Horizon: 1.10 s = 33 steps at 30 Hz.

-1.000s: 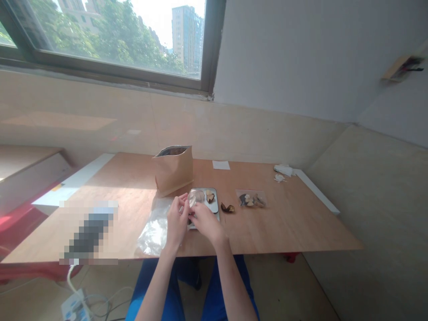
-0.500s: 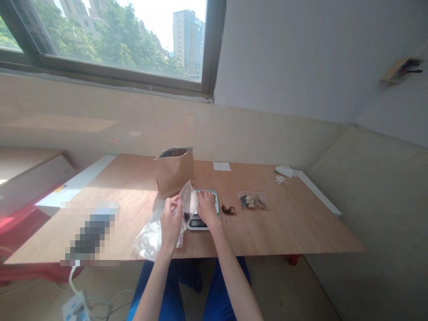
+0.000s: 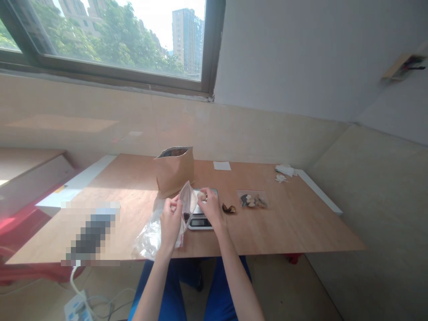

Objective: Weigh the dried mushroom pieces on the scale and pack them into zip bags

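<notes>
My left hand pinches the edge of a clear zip bag, whose mouth gapes toward the right. A dark piece shows low inside this bag. Over the kitchen scale, my right hand has its fingers closed on a pale, roundish dried piece, close to the bag's opening. The hand hides part of the scale's plate; the dark display faces me. Right of the scale lies a dark brown, curled dried piece. Farther right is a filled clear bag with pale and dark pieces.
An open brown paper bag stands behind the scale. Crumpled clear plastic bags lie under my left forearm. A white paper and white scraps lie toward the back. A blurred-out object sits at the left.
My right hand's fingers, earlier down on the scale's plate, now hold the pale piece in view beside the bag's mouth. My left hand and its bag have hardly moved.
</notes>
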Motion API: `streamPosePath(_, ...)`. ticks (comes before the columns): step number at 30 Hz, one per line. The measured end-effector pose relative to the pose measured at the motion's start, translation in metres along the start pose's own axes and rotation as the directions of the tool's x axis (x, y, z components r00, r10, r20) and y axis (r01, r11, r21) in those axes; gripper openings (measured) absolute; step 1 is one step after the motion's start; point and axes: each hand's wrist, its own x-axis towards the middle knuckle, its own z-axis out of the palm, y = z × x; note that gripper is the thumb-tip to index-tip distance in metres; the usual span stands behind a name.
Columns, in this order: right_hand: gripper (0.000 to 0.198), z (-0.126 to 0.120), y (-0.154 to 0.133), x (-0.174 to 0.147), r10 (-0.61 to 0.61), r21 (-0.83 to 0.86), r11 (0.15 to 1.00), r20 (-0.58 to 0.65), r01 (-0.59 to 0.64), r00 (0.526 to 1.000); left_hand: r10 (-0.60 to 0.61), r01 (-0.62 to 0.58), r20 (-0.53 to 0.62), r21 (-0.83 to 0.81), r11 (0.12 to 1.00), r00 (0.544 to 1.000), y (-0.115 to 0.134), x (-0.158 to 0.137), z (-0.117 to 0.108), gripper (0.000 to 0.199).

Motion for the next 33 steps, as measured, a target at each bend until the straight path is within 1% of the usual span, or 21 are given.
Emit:
streamPosePath(2, 0.024, -0.012, -0.007, -0.002, 0.084, 0.174, 0.982, -0.089, -0.067, 0.992, -0.002, 0.002, 0.001, 0.016, 1.0, 1.0, 0.001, -0.001, 0.001, 0.026)
streamPosePath(4, 0.025, -0.026, -0.017, -0.005, 0.113, 0.319, 0.945, -0.107, -0.074, 0.988, 0.015, -0.014, -0.009, 0.033, 0.999, 1.0, 0.002, -0.002, 0.002, 0.026)
streamPosePath(6, 0.025, -0.039, -0.029, -0.008, 0.059, 0.417, 0.908, -0.035, -0.039, 0.998, 0.037, -0.035, -0.028, 0.067, 0.997, 0.999, 0.003, -0.003, 0.003, 0.026)
streamPosePath(8, 0.024, -0.047, -0.039, -0.01, -0.048, 0.449, 0.893, 0.097, -0.001, 0.994, 0.056, -0.05, -0.041, 0.119, 0.992, 0.998, 0.003, -0.004, 0.004, 0.026)
streamPosePath(10, 0.022, -0.049, -0.045, -0.011, -0.127, 0.4, 0.916, 0.204, 0.036, 0.971, 0.078, -0.071, -0.034, 0.162, 0.984, 0.996, 0.001, -0.005, 0.006, 0.026)
streamPosePath(11, 0.02, -0.047, -0.047, -0.011, -0.142, 0.347, 0.936, 0.234, 0.054, 0.962, 0.09, -0.085, -0.019, 0.169, 0.982, 0.996, 0.0, -0.005, 0.006, 0.026)
streamPosePath(14, 0.014, -0.032, -0.046, -0.009, -0.127, 0.162, 0.983, 0.258, 0.087, 0.958, 0.124, -0.129, 0.043, 0.144, 0.981, 0.991, -0.002, -0.008, 0.007, 0.026)
streamPosePath(17, 0.014, -0.019, -0.043, -0.008, -0.109, 0.068, 0.993, 0.276, 0.094, 0.955, 0.156, -0.166, 0.08, 0.131, 0.977, 0.984, -0.002, -0.01, 0.008, 0.025)
streamPosePath(19, 0.012, -0.017, -0.043, -0.008, -0.124, 0.074, 0.992, 0.295, 0.107, 0.948, 0.16, -0.17, 0.082, 0.141, 0.975, 0.984, -0.001, -0.011, 0.007, 0.024)
streamPosePath(21, 0.013, -0.022, -0.042, -0.008, -0.163, 0.135, 0.982, 0.282, 0.129, 0.946, 0.139, -0.149, 0.07, 0.161, 0.976, 0.988, 0.0, -0.01, 0.006, 0.023)
streamPosePath(23, 0.017, -0.029, -0.038, -0.005, -0.179, 0.201, 0.969, 0.182, 0.142, 0.967, 0.112, -0.119, 0.048, 0.18, 0.977, 0.993, 0.001, -0.009, 0.004, 0.023)
streamPosePath(25, 0.022, -0.034, -0.027, -0.001, -0.145, 0.218, 0.967, 0.029, 0.135, 0.989, 0.095, -0.1, 0.034, 0.182, 0.978, 0.995, 0.0, -0.007, 0.002, 0.024)
streamPosePath(26, 0.024, -0.035, -0.019, 0.002, -0.117, 0.2, 0.972, -0.032, 0.121, 0.993, 0.092, -0.096, 0.031, 0.177, 0.979, 0.995, -0.001, -0.007, 0.001, 0.025)
streamPosePath(27, 0.026, -0.034, -0.009, 0.004, -0.094, 0.164, 0.981, -0.065, 0.104, 0.993, 0.091, -0.094, 0.028, 0.173, 0.98, 0.995, -0.001, -0.006, 0.0, 0.025)
streamPosePath(28, 0.026, -0.032, 0.001, 0.006, -0.08, 0.114, 0.99, -0.067, 0.087, 0.995, 0.091, -0.094, 0.025, 0.172, 0.981, 0.996, -0.002, -0.005, -0.001, 0.025)
streamPosePath(29, 0.026, -0.029, 0.011, 0.006, -0.07, 0.048, 0.996, -0.042, 0.072, 0.997, 0.089, -0.091, 0.022, 0.173, 0.981, 0.996, -0.002, -0.005, -0.001, 0.026)
streamPosePath(31, 0.027, -0.021, 0.03, 0.005, -0.047, -0.088, 0.995, 0.049, 0.051, 0.998, 0.076, -0.078, 0.015, 0.176, 0.981, 0.997, -0.001, -0.005, -0.001, 0.027)
streamPosePath(33, 0.033, -0.012, 0.043, 0.002, -0.025, -0.169, 0.985, 0.128, 0.046, 0.991, 0.055, -0.057, 0.018, 0.169, 0.984, 0.998, 0.0, -0.006, -0.001, 0.028)
